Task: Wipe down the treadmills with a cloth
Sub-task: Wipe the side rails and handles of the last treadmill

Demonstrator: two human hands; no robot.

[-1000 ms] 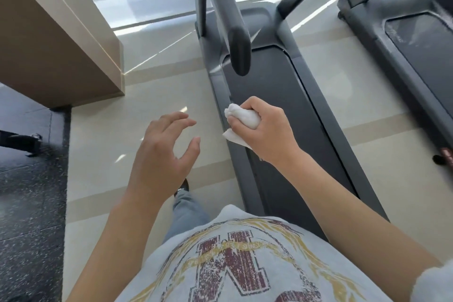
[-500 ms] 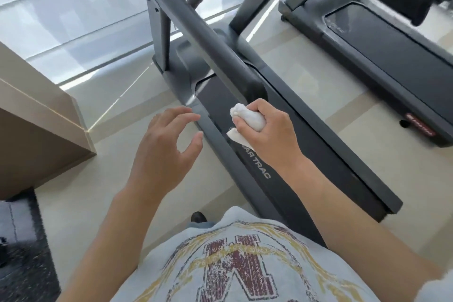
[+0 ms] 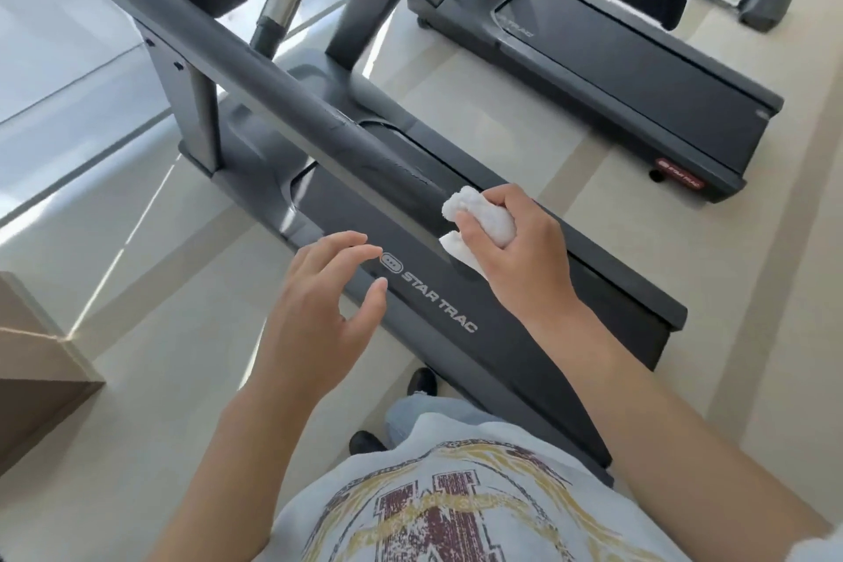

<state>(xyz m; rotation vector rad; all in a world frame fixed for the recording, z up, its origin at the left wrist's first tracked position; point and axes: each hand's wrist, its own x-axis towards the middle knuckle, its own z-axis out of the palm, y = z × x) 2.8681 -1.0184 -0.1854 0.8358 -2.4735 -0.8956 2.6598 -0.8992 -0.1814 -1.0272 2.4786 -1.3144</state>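
- Your right hand (image 3: 524,260) grips the bunched white cloth (image 3: 474,219) against the treadmill (image 3: 456,315) handrail's (image 3: 255,73) near end, which it hides.
- Your left hand (image 3: 319,301) hovers, fingers spread, empty.

Bare forearms, a pale grey T-shirt (image 3: 456,484) printed maroon and gold, light jeans (image 3: 424,413), dark shoes (image 3: 422,380).

"STAR TRAC" stands in pale letters on the near treadmill's side rail (image 3: 433,301); the far treadmill's red badge (image 3: 679,179) is illegible.

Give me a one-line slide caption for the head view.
Right hand brings a bunched white cloth to the treadmill handrail; left hand hovers open.
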